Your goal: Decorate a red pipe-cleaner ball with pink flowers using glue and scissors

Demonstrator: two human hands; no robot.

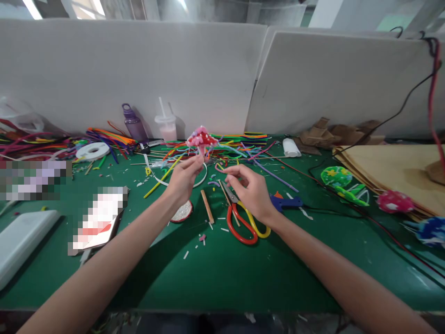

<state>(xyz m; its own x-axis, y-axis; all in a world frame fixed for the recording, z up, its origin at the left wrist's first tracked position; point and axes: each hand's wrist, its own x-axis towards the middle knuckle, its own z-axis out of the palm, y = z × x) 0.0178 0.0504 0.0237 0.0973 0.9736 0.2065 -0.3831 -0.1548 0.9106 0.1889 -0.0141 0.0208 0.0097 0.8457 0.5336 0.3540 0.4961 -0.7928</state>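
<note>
My left hand (184, 180) is closed on the stem of a small pink-and-red pipe-cleaner mushroom (200, 139), held upright above the table. A short, bent pink pipe-cleaner piece (219, 169) sits between the fingertips of my right hand (251, 189), to the right of the mushroom. Just below that hand lie scissors (243, 234) with one red and one yellow handle, their blades partly hidden. A short wooden stick (207, 207) rests left of the scissors. Under my left hand, a round red-rimmed piece with a white speckled face (182, 213) is partly covered.
Loose coloured pipe cleaners (239, 146) lie along the back, near a purple bottle (135, 124) and a lidded cup (166, 126). A blue glue gun (288, 202) with a cord is at right, before finished pieces (336, 176). A phone (100, 218) lies left.
</note>
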